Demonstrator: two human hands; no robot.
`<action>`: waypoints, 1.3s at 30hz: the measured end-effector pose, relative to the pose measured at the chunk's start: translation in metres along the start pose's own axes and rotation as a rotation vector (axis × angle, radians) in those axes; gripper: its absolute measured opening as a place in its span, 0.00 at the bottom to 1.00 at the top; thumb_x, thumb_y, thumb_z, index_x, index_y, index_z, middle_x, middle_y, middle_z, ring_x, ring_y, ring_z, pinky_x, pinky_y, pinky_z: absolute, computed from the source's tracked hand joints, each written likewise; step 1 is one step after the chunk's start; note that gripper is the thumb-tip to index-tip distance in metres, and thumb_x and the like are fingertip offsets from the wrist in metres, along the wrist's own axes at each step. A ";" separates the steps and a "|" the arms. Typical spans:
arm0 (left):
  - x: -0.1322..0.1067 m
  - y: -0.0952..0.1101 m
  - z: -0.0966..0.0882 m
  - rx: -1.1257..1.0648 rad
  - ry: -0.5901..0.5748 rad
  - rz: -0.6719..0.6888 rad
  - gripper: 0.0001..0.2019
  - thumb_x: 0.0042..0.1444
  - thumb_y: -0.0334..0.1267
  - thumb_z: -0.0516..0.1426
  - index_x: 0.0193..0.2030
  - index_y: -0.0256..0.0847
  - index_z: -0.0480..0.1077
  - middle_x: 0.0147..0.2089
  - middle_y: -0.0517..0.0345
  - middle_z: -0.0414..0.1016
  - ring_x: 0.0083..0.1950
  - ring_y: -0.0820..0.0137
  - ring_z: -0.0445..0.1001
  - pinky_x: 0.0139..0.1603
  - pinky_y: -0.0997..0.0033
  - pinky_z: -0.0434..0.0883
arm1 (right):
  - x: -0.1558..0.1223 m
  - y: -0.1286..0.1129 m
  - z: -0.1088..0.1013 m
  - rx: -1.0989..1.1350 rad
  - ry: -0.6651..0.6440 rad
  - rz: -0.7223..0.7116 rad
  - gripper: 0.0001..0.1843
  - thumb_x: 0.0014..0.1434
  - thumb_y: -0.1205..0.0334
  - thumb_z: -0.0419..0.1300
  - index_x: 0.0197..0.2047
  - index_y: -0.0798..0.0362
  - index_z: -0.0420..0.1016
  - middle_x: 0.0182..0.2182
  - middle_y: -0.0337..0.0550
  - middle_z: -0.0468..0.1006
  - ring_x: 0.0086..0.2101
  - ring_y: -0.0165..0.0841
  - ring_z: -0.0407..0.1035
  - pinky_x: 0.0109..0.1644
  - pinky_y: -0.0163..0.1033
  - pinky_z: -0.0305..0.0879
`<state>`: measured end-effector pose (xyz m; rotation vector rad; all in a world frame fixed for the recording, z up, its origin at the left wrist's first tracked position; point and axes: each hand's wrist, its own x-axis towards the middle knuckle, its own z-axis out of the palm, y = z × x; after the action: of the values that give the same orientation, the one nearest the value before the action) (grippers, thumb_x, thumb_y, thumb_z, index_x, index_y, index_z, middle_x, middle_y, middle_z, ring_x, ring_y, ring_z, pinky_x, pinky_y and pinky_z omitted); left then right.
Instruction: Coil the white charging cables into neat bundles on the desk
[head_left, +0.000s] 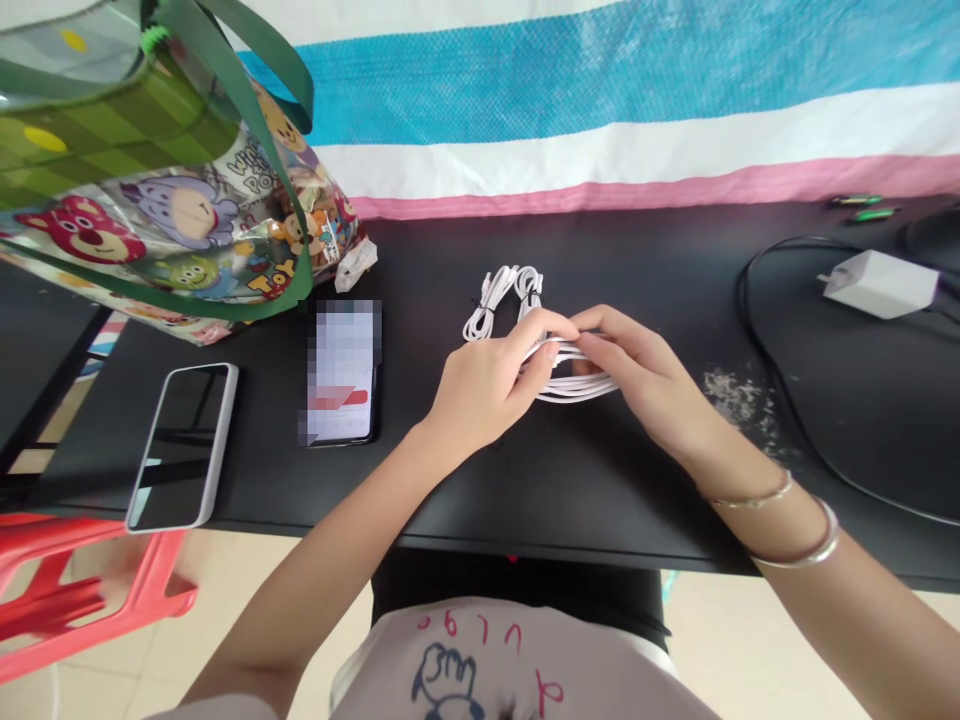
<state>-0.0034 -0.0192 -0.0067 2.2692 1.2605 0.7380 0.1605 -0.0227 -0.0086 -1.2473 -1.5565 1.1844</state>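
A white cable [576, 388] lies in a loose coil of several loops just above the black table, between both hands. My left hand [495, 375] is closed on the coil's left side, thumb and forefinger pinching the loops. On the coil's right side my right hand [637, 375] grips it, its fingertips meeting those of my left hand at the top. Part of the coil is hidden behind the fingers. Right behind my left hand are two bundled white cables, a left bundle [491, 303] and a right bundle [529, 285], each bound with a dark tie.
On the left stand a clear cartoon-print bag [180, 210], a lit phone [341, 370] and a dark-screened phone [184, 447]. A white power adapter [881, 283] with a black cord [780, 370] is at right. Below left is a red stool [90, 590].
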 end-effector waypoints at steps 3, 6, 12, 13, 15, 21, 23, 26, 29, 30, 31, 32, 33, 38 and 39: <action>0.000 0.001 0.000 -0.047 0.004 -0.014 0.14 0.65 0.37 0.44 0.49 0.45 0.69 0.20 0.69 0.66 0.21 0.76 0.65 0.28 0.79 0.61 | -0.002 -0.001 0.000 -0.001 0.022 -0.004 0.09 0.59 0.56 0.55 0.31 0.51 0.70 0.22 0.34 0.64 0.23 0.28 0.60 0.28 0.34 0.60; -0.001 0.002 0.000 -0.070 0.016 -0.025 0.14 0.66 0.39 0.44 0.49 0.44 0.69 0.21 0.69 0.67 0.21 0.76 0.65 0.28 0.79 0.62 | -0.003 -0.002 0.001 -0.009 0.046 -0.004 0.09 0.60 0.56 0.54 0.32 0.51 0.70 0.20 0.33 0.61 0.22 0.28 0.60 0.27 0.34 0.60; -0.001 0.002 0.001 -0.057 0.056 -0.019 0.15 0.66 0.39 0.43 0.48 0.44 0.70 0.22 0.68 0.69 0.21 0.76 0.66 0.27 0.79 0.62 | -0.002 -0.003 0.001 -0.011 0.052 -0.039 0.09 0.59 0.54 0.55 0.33 0.50 0.69 0.25 0.36 0.68 0.25 0.29 0.64 0.30 0.35 0.62; -0.001 0.003 0.002 -0.049 0.062 -0.019 0.15 0.66 0.39 0.43 0.48 0.44 0.70 0.23 0.67 0.70 0.21 0.76 0.66 0.27 0.79 0.62 | -0.002 -0.004 0.001 -0.023 0.053 -0.051 0.09 0.59 0.54 0.56 0.33 0.50 0.69 0.25 0.36 0.68 0.26 0.29 0.65 0.30 0.35 0.63; -0.001 0.003 0.002 -0.036 0.075 -0.016 0.16 0.66 0.39 0.43 0.48 0.44 0.70 0.24 0.66 0.72 0.21 0.76 0.67 0.27 0.79 0.61 | -0.003 -0.004 0.000 -0.066 0.062 -0.077 0.09 0.59 0.53 0.55 0.34 0.50 0.69 0.24 0.35 0.68 0.25 0.30 0.64 0.29 0.35 0.62; -0.002 0.002 0.002 -0.030 0.126 0.005 0.16 0.65 0.38 0.43 0.46 0.44 0.72 0.21 0.68 0.70 0.20 0.77 0.66 0.25 0.79 0.59 | -0.005 -0.007 -0.011 -0.317 0.126 -0.174 0.08 0.60 0.56 0.55 0.38 0.49 0.71 0.20 0.34 0.68 0.21 0.30 0.63 0.29 0.36 0.60; -0.001 0.002 0.002 -0.028 0.140 0.003 0.16 0.65 0.38 0.43 0.45 0.43 0.72 0.19 0.69 0.67 0.17 0.77 0.63 0.24 0.79 0.58 | -0.003 -0.009 -0.018 -0.353 0.173 -0.182 0.06 0.60 0.57 0.55 0.38 0.49 0.71 0.20 0.34 0.69 0.21 0.31 0.64 0.30 0.37 0.61; -0.001 0.001 0.001 -0.016 0.157 -0.005 0.17 0.65 0.37 0.43 0.43 0.43 0.73 0.17 0.70 0.63 0.16 0.77 0.59 0.23 0.79 0.57 | 0.001 -0.009 -0.031 -0.366 0.281 -0.171 0.04 0.59 0.59 0.55 0.36 0.47 0.70 0.18 0.34 0.68 0.21 0.33 0.66 0.29 0.39 0.62; 0.000 0.000 0.002 -0.001 0.178 0.006 0.17 0.64 0.37 0.43 0.40 0.43 0.73 0.16 0.70 0.61 0.15 0.77 0.58 0.23 0.79 0.56 | 0.004 -0.008 -0.043 -0.367 0.401 -0.152 0.03 0.58 0.61 0.55 0.35 0.46 0.69 0.17 0.35 0.68 0.21 0.35 0.67 0.29 0.39 0.61; 0.000 0.000 0.002 0.003 0.183 0.005 0.17 0.64 0.37 0.43 0.40 0.43 0.73 0.16 0.70 0.62 0.15 0.78 0.57 0.23 0.79 0.56 | 0.005 -0.007 -0.046 -0.368 0.438 -0.148 0.03 0.58 0.62 0.55 0.34 0.46 0.69 0.17 0.35 0.68 0.21 0.35 0.67 0.29 0.39 0.61; 0.000 0.000 0.002 0.005 0.187 0.001 0.17 0.64 0.37 0.43 0.40 0.43 0.73 0.17 0.70 0.63 0.15 0.78 0.57 0.23 0.79 0.56 | 0.006 -0.006 -0.050 -0.371 0.472 -0.146 0.03 0.58 0.62 0.55 0.33 0.45 0.69 0.17 0.35 0.68 0.21 0.35 0.67 0.28 0.39 0.61; 0.001 0.000 0.001 0.005 0.190 -0.004 0.16 0.64 0.37 0.43 0.39 0.43 0.73 0.18 0.70 0.65 0.16 0.78 0.58 0.23 0.79 0.57 | 0.006 -0.005 -0.052 -0.374 0.497 -0.145 0.03 0.57 0.62 0.55 0.33 0.45 0.69 0.17 0.35 0.68 0.21 0.35 0.67 0.28 0.39 0.61; 0.001 0.000 0.001 0.002 0.194 -0.010 0.16 0.64 0.36 0.43 0.39 0.43 0.73 0.18 0.69 0.66 0.16 0.78 0.58 0.24 0.79 0.57 | 0.007 -0.003 -0.055 -0.378 0.513 -0.142 0.03 0.57 0.63 0.55 0.32 0.45 0.69 0.17 0.35 0.68 0.21 0.35 0.67 0.28 0.39 0.61; 0.001 0.000 -0.001 -0.019 0.231 -0.051 0.16 0.63 0.36 0.44 0.37 0.43 0.73 0.16 0.70 0.63 0.16 0.77 0.60 0.23 0.79 0.57 | 0.011 0.002 -0.060 -0.415 0.526 -0.081 0.05 0.54 0.64 0.53 0.32 0.48 0.70 0.16 0.33 0.69 0.20 0.33 0.68 0.30 0.38 0.63; 0.001 0.000 -0.001 -0.022 0.245 -0.064 0.16 0.63 0.36 0.44 0.37 0.43 0.73 0.15 0.69 0.63 0.16 0.77 0.61 0.23 0.78 0.57 | 0.012 0.003 -0.059 -0.424 0.516 -0.072 0.05 0.54 0.64 0.53 0.32 0.48 0.70 0.16 0.33 0.69 0.20 0.33 0.68 0.30 0.38 0.63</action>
<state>-0.0035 -0.0178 -0.0056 2.1592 1.4194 1.0253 0.2156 0.0000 0.0033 -1.5983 -1.4713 0.4332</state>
